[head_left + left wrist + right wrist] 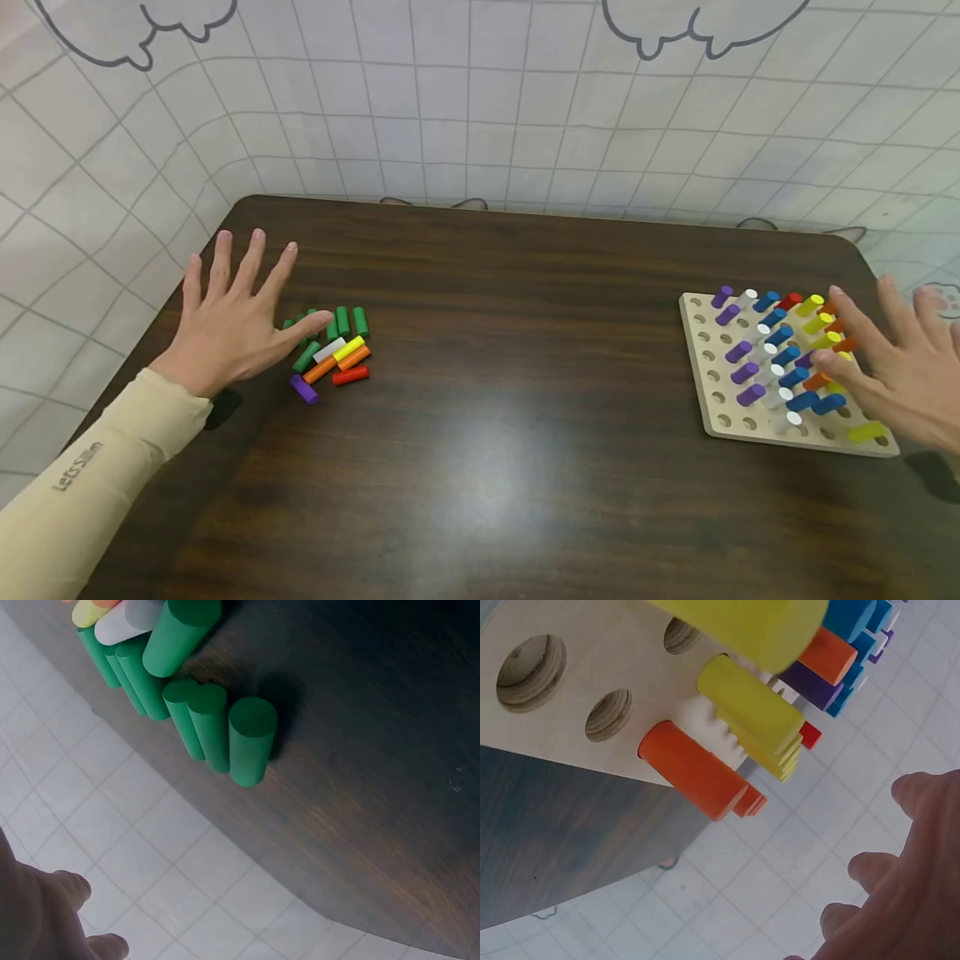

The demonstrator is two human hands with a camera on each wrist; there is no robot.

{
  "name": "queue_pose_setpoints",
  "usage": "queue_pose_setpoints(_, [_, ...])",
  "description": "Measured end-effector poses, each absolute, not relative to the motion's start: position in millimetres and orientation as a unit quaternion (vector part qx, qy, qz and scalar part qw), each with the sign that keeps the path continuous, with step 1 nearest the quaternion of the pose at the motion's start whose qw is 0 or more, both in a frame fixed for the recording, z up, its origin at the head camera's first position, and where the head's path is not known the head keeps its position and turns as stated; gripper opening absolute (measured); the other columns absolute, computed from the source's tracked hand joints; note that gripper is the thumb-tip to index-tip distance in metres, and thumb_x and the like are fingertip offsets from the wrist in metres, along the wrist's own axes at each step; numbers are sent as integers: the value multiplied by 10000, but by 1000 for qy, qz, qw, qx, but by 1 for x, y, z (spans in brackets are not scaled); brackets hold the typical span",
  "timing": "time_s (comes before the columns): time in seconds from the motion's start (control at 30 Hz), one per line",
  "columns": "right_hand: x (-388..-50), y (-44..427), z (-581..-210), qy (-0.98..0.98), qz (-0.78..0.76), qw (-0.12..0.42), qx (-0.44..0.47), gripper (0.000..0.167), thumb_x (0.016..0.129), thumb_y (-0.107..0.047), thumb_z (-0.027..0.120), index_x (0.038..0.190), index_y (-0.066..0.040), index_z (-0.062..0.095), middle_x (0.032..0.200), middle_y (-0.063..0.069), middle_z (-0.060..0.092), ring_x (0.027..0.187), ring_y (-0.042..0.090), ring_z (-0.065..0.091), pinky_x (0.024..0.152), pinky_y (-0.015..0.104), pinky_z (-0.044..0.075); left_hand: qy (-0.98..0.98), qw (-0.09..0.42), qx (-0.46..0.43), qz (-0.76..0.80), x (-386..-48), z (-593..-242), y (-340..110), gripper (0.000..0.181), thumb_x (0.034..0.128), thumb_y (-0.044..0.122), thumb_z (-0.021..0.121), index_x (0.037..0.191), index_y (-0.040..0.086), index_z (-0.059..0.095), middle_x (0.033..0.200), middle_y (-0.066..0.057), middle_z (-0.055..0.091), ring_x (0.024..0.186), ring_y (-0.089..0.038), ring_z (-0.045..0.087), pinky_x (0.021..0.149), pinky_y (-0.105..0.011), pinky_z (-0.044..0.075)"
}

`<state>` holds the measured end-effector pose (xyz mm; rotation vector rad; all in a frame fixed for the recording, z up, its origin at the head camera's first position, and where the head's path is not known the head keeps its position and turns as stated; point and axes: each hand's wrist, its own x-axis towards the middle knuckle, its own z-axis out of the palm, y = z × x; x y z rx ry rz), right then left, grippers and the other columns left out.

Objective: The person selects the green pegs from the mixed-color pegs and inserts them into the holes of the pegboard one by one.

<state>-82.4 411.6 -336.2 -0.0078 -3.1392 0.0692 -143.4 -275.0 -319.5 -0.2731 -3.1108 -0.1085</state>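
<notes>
My left hand [232,329] is spread over the left side of the table, fingers straight and holding nothing. Beneath and beside its thumb lie loose pegs: several green pegs [251,742], a purple peg [304,389], a red peg [351,376], and some white, yellow and orange ones. On the right stands a wooden pegboard [813,442] with rows of purple, white, blue, yellow and orange pegs upright or slightly tilted in its holes. My right hand [907,371] hovers over the board's right edge, fingers spread, hiding part of it. Orange pegs [694,772] line that edge.
The dark wooden table [480,350] has rounded far corners. A white grid-patterned cloth [510,108] with cartoon outlines hangs behind and around it. Some holes at the board's left and near sides hold no peg.
</notes>
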Motion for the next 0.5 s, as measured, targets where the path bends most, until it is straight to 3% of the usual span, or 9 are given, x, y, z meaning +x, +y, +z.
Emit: queue_pose_setpoints(0.5, [-81,416,-338,-1000,23,-18,6,851,1044,-711,213,1654,-211,-108,1673,287,-231,1507,607,-228,1187,754,-193,-993,-17,-109,-32,-150,-317,-249,987,943,825,378,1677,271,19,1749,-144,-124,1586,-435,-257,1238,-717,-141])
